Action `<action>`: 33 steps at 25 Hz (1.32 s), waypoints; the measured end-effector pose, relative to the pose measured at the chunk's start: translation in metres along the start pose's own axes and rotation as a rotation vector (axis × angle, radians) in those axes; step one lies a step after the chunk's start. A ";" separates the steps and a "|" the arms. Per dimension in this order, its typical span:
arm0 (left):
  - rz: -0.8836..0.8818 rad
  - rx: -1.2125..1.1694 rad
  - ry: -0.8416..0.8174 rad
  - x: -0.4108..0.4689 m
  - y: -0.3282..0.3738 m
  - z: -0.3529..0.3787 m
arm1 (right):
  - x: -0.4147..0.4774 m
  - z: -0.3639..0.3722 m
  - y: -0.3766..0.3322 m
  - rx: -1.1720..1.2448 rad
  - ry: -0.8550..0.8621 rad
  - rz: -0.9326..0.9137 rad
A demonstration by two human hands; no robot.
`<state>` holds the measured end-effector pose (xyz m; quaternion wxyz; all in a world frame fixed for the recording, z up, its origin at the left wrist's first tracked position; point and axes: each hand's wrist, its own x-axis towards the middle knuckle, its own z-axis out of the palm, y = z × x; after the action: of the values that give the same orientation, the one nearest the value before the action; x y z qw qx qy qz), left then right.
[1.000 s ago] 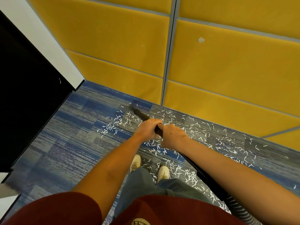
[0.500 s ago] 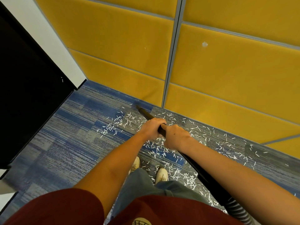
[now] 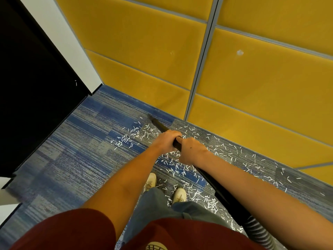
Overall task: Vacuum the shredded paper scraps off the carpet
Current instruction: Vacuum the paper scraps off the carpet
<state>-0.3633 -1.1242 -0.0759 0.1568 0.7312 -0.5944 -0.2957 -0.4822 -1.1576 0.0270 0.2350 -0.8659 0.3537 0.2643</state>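
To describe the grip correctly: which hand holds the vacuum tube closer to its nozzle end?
The left hand; it grips the black tube ahead of the right hand, nearer the wall.

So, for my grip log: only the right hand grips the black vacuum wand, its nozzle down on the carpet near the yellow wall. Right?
Not quite. The head view shows both hands gripping the black vacuum wand, left hand just ahead of right hand. Its nozzle is down on the carpet near the yellow wall.
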 end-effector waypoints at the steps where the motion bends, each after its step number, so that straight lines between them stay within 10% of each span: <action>1: -0.005 0.009 -0.007 -0.001 0.002 0.000 | -0.001 0.000 0.001 0.003 -0.008 -0.004; 33: -0.240 -0.025 0.110 -0.161 -0.064 0.030 | -0.049 0.089 -0.108 -0.168 -0.090 -0.201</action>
<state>-0.3508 -0.9496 -0.0964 0.1619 0.8102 -0.4892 -0.2792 -0.4588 -1.0122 0.0146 0.2027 -0.9009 0.2311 0.3065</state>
